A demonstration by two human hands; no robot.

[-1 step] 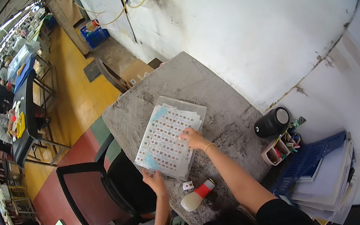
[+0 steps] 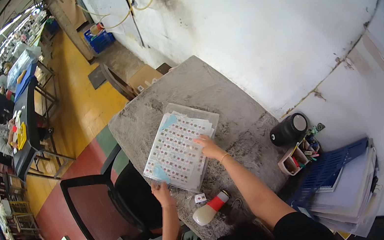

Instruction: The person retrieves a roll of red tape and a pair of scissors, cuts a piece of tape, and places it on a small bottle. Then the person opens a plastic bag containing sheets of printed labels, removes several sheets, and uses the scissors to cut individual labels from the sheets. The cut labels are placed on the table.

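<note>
A stack of clear plastic sleeves with a sheet of small printed labels (image 2: 174, 147) on top lies at an angle on the grey table. The sheet has rows of little dark and reddish marks and light-blue patches at two corners. At the stack's near left corner, my left hand (image 2: 162, 194) has its fingers closed on the edge. My right hand (image 2: 210, 148) rests on the right side of the sheet, fingers partly stretched out. Closer to me lie a small white tag (image 2: 200, 197) and a cream bulb-shaped object with a red band (image 2: 211, 208).
The grey table (image 2: 233, 99) meets a white wall on the right. A black cylinder (image 2: 289, 130), a pen holder (image 2: 292, 162) and a blue file rack with papers (image 2: 327, 174) stand there. A black mesh chair (image 2: 93, 209) is at left; people sit at benches beyond.
My left hand has shifted slightly down along the sheet's near edge, its fingers closer together. My right hand has moved a little up and right on the sheet. The stack stays in place.
</note>
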